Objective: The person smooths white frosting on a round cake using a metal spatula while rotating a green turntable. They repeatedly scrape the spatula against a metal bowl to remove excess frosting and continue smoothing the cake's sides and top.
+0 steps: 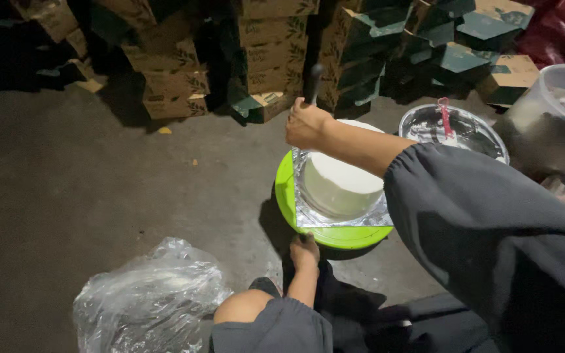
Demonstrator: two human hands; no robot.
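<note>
- I see the cake (338,186) on a foil sheet (367,219), which lies on the turntable (287,196).
- A bowl (469,134) stands right behind it.
- A plastic bag (148,301) lies left on the floor (67,183).
- Stacked boxes (269,59) are behind everything.

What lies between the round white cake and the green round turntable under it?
In the head view, a square silver foil board lies between the round white cake and the green round turntable.

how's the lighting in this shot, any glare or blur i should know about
Head view: dim overall, the stacked cartons sinking into shadow; the white cake is brightest; glare on the foil sheet and clear plastic bag; the tool in the right hand is motion-blurred.
</note>
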